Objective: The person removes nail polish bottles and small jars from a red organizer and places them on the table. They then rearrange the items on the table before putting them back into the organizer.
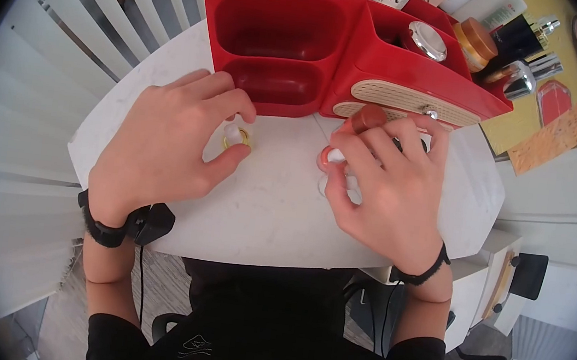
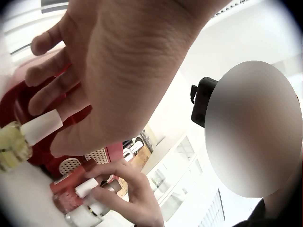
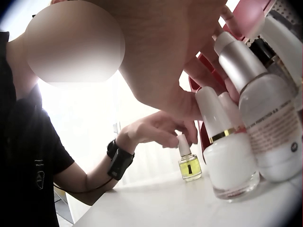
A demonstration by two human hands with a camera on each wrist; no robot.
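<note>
Upright, the yellow bottle (image 3: 190,169) leaves its cap (image 3: 183,145) reachable; the left hand (image 1: 171,137) curves loosely around it. Whether the right hand (image 1: 396,186) pinches the pink bottle (image 2: 68,201) is unclear.

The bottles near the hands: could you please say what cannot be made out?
- Head view: gold-banded white bottle, mostly hidden by the right hand.
- Left wrist view: yellow bottle, partly cut off by the left edge.
- Right wrist view: most small print on the silver-necked bottle, too blurred.
</note>
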